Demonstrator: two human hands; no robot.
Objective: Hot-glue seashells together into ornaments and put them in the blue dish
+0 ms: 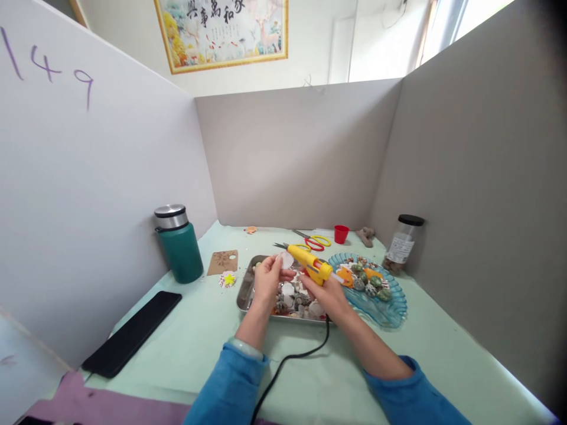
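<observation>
My right hand [325, 293] is closed round a yellow hot glue gun [310, 263], its nozzle pointing left and a clear glue stick at its back end. Between the thumb and fingers of my left hand [269, 277] is a thin, pale, roundish shell piece [286, 259], close to the nozzle. Both hands are above a metal tray [244, 290] of mixed shells [292, 297]. From the glue gun a black cord [295, 356] runs toward the front edge of the table. I cannot tell whether there is glue on the shell piece.
A blue scalloped plate [384, 316] with shells is at right, near a black-lidded jar [402, 245]. Scissors [315, 241] and a red cup [341, 234] lie behind the tray. At left are a green bottle [180, 248], black phone-like slab [133, 333], brown card [222, 262] and flower-like piece [227, 279].
</observation>
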